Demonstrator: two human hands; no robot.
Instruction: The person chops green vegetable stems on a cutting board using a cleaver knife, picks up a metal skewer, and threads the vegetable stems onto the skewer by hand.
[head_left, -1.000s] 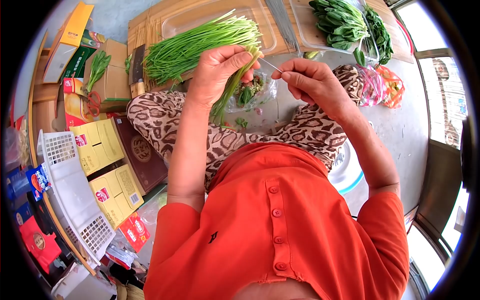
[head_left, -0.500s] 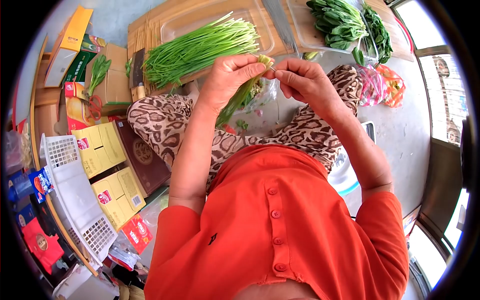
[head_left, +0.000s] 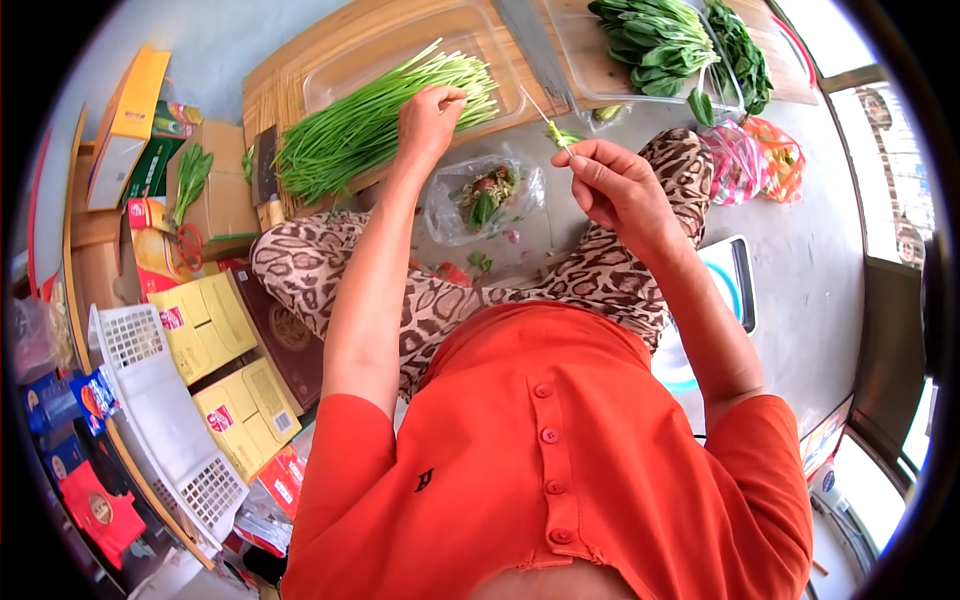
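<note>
My left hand (head_left: 432, 125) is at the right part of a pile of long green chives (head_left: 350, 130). Its fingers are curled and closed against the pale stem ends, and what lies between the fingertips is hidden. In my right hand (head_left: 615, 185), thumb and forefinger pinch a thin skewer (head_left: 538, 106) that points up and left, with a short green bundle on it near the fingertips. The chives lie in a clear plastic tray (head_left: 325, 80) on a wooden board (head_left: 272, 85).
A cleaver (head_left: 266, 175) lies left of the chives. Leafy greens (head_left: 655, 45) fill another tray at the right. An open plastic bag (head_left: 440, 205) with scraps sits on the floor between the knees. Boxes (head_left: 205, 310) and a white basket (head_left: 165, 400) stand at the left.
My left hand has moved up and left to the chive pile, away from the long green bunch it held. My right hand has moved slightly right and down, keeping the skewer.
</note>
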